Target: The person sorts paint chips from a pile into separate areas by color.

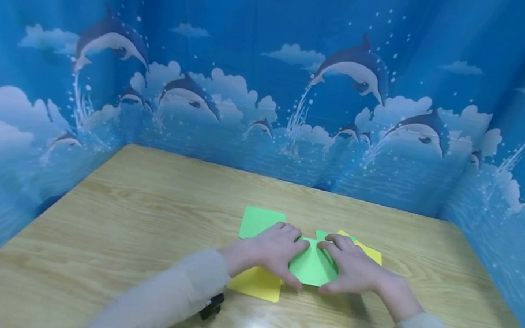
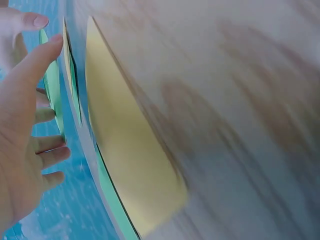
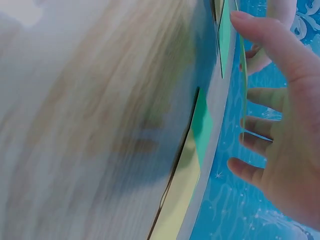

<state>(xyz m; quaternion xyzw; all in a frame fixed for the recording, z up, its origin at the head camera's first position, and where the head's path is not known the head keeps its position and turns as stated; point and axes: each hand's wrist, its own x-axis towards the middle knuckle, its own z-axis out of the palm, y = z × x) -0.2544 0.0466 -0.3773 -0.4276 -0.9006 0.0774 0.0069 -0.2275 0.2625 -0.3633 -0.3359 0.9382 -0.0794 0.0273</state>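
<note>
My left hand point(image 1: 277, 250) and my right hand point(image 1: 354, 267) hold a small green sheet of paper point(image 1: 313, 267) between them, raised over the table. Thumbs are at its near edge, fingertips at its far edge and sides. The sheet looks slightly bent, with shading fanning down its face. In the left wrist view the green sheet point(image 2: 54, 92) shows nearly edge-on beside the left fingers; the right wrist view has it as a thin green strip point(image 3: 243, 80) at the right fingertips. Below the left hand lies a yellow sheet point(image 1: 256, 283), partly covered by that hand.
Another green sheet point(image 1: 260, 222) lies flat behind the left hand. Behind the right hand, a yellow sheet point(image 1: 373, 254) overlaps a green one point(image 1: 321, 235). All rest on the wood-grain table point(image 1: 170, 206), with a blue dolphin-print curtain point(image 1: 244, 55) around its back and sides.
</note>
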